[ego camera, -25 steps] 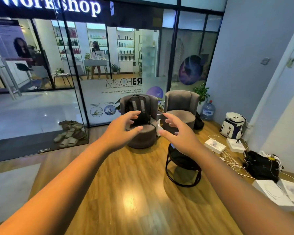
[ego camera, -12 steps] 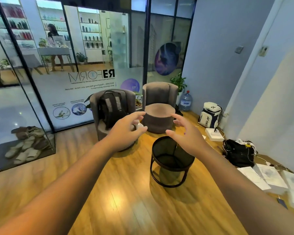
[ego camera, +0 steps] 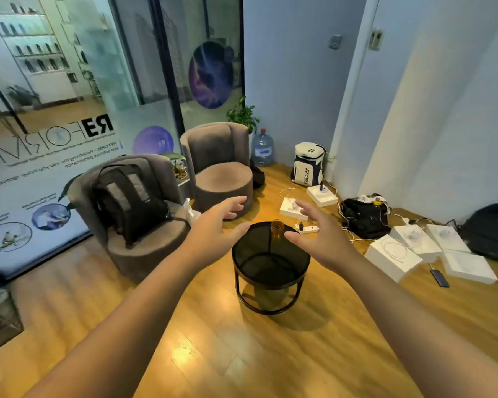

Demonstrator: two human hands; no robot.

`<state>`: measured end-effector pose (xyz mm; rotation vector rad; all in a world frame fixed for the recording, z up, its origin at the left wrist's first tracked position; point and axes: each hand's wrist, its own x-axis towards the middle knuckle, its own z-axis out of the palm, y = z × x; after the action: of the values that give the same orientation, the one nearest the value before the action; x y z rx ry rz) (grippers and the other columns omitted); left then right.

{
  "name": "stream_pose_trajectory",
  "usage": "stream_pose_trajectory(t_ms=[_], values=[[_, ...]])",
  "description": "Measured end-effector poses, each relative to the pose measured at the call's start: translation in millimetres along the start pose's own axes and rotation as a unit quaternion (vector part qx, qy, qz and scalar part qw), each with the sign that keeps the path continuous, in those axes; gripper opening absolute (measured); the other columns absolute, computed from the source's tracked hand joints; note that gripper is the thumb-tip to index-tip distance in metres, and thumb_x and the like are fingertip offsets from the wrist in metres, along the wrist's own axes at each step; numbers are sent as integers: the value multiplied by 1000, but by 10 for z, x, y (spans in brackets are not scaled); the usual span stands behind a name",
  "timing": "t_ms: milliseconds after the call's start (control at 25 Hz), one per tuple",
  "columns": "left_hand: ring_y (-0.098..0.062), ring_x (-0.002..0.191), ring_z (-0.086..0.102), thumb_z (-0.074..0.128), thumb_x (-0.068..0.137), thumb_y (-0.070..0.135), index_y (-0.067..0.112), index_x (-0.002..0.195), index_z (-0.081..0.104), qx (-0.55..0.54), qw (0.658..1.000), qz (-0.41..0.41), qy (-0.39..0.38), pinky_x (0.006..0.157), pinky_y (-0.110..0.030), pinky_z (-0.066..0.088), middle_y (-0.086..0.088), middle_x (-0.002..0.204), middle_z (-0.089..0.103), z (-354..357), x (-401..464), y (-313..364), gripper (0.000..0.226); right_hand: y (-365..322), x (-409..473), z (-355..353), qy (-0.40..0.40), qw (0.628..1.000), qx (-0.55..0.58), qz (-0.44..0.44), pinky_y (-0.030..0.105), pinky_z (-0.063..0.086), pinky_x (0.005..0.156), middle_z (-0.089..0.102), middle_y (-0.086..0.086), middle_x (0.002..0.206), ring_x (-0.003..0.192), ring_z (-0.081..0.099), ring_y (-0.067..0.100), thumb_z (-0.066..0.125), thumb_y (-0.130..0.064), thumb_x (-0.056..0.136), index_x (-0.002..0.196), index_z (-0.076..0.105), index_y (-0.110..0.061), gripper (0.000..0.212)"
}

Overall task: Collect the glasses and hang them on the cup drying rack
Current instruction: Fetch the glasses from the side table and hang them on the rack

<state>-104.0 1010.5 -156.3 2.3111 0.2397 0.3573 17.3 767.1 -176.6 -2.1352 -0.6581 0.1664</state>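
Note:
A small amber glass [ego camera: 277, 230] stands upright at the far edge of a round black side table [ego camera: 266, 261] with a dark glass top. Both my arms reach forward over the floor. My left hand [ego camera: 216, 229] hovers just left of the table's rim, fingers spread and holding nothing. My right hand [ego camera: 319, 235] hovers at the table's right rim, close beside the glass, fingers spread and holding nothing. No cup drying rack is in view.
Two grey round armchairs [ego camera: 219, 165] stand behind the table, the left one holding a black backpack [ego camera: 127, 196]. White boxes [ego camera: 391, 257], cables, a phone and dark bags litter the floor at right. A water bottle [ego camera: 262, 149] and white backpack [ego camera: 308, 163] stand by the wall.
The view has swung right and closer to the side table. The amber glass, hidden before, now shows between my hands, which stay spread and empty.

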Motion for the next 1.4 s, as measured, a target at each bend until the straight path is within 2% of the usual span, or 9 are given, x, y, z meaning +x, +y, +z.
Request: stream_pose_trajectory(t_ms=[200, 400, 520, 640, 880, 1040, 1160, 1280, 1400], values=[[15, 111, 54, 72, 96, 42, 44, 151, 44, -8, 999, 10, -35, 81, -5, 37, 32, 127, 54, 316, 916, -406, 63, 484, 782, 94, 15, 999, -12, 34, 36, 43, 100, 48, -6, 161, 145, 45, 24, 84, -51, 85, 158, 35, -49, 87], [17, 116, 55, 73, 95, 37, 45, 150, 46, -8, 998, 18, -55, 80, 2, 41, 41, 123, 55, 537, 1993, -755, 62, 1077, 1793, 188, -14, 998, -13, 65, 37, 44, 105, 43, -9, 164, 148, 42, 20, 87, -51, 81, 157, 33, -53, 93], [12, 119, 57, 74, 95, 35, 44, 150, 46, -16, 998, 10, -61, 87, -2, 41, 36, 127, 57, 658, 2572, -890, 63, 1347, 2345, 160, -33, 996, -24, 74, 40, 44, 110, 44, -8, 164, 149, 42, 19, 88, -50, 80, 158, 33, -51, 95], [6, 120, 58, 76, 94, 33, 39, 153, 46, -8, 996, 7, -89, 93, -8, 41, 24, 134, 60, 883, 3073, -1051, 66, 1551, 2810, 169, -33, 995, -23, 90, 37, 44, 105, 46, -5, 162, 146, 44, 20, 89, -48, 81, 159, 33, -50, 96], [-5, 123, 59, 76, 94, 31, 37, 154, 43, 16, 990, -12, -136, 87, -9, 44, 13, 142, 61, 1421, 3967, -1565, 69, 2009, 3476, 385, -46, 989, -23, 140, 49, 47, 113, 38, -3, 168, 153, 38, 24, 91, -48, 78, 163, 16, -55, 113], [-5, 123, 58, 78, 93, 32, 39, 155, 42, 15, 985, -11, -171, 97, -24, 51, 13, 142, 61, 1832, 4666, -2074, 72, 2349, 3955, 723, -39, 982, -12, 184, 47, 46, 114, 39, -3, 167, 152, 38, 22, 92, -51, 76, 163, 12, -53, 118], [-3, 121, 59, 79, 91, 35, 40, 155, 42, -5, 979, -10, -202, 97, -23, 49, 16, 138, 61, 2177, 5146, -2509, 73, 2596, 4310, 997, -34, 974, -5, 223, 39, 45, 109, 45, -4, 161, 147, 42, 18, 92, -50, 76, 162, 22, -50, 112], [6, 115, 59, 80, 89, 39, 46, 153, 42, -25, 971, -8, -239, 94, -20, 50, 26, 130, 59, 2477, 5635, -2996, 75, 2871, 4671, 1258, -17, 963, 0, 269, 44, 47, 111, 48, -3, 157, 144, 44, 19, 93, -46, 76, 162, 27, -48, 108], [21, 112, 51, 81, 87, 45, 51, 152, 38, -27, 967, -18, -253, 90, -12, 43, 32, 128, 55, 2786, 6003, -3456, 79, 3177, 4968, 1507, -10, 952, 7, 305, 48, 44, 116, 42, -2, 163, 150, 39, 21, 93, -44, 78, 165, 21, -45, 113]])
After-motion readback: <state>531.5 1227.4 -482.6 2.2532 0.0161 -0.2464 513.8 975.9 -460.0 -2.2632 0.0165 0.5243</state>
